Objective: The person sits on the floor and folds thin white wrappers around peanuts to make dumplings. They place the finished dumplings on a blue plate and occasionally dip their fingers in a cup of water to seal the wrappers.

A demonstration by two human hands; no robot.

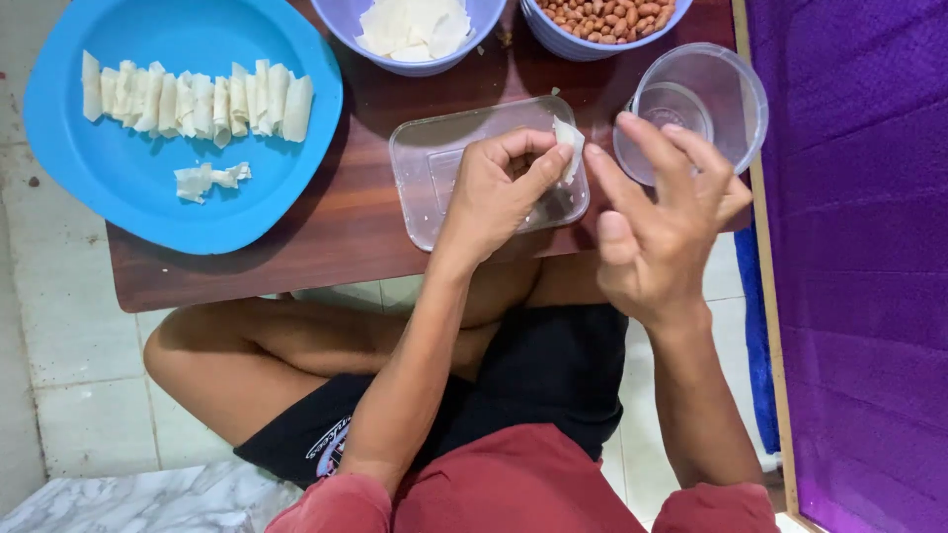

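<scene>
My left hand (499, 188) pinches a small white pastry wrapper (569, 138) between thumb and fingers, above a clear rectangular plastic container (425, 168). Just to its right, my right hand (657, 212) has its fingers spread and holds nothing; its fingertips are close to the wrapper and in front of a clear plastic cup (711, 94). A blue plate (128, 178) at the left carries a row of rolled white wrappers (197, 99) and one loose twisted piece (209, 180).
A low dark wooden table (326, 237) bears everything. At its far edge stand a pale bowl of flat white wrappers (413, 28) and a bowl of peanuts (602, 15). A purple cloth (859, 247) fills the right side. My crossed legs lie under the table on a tiled floor.
</scene>
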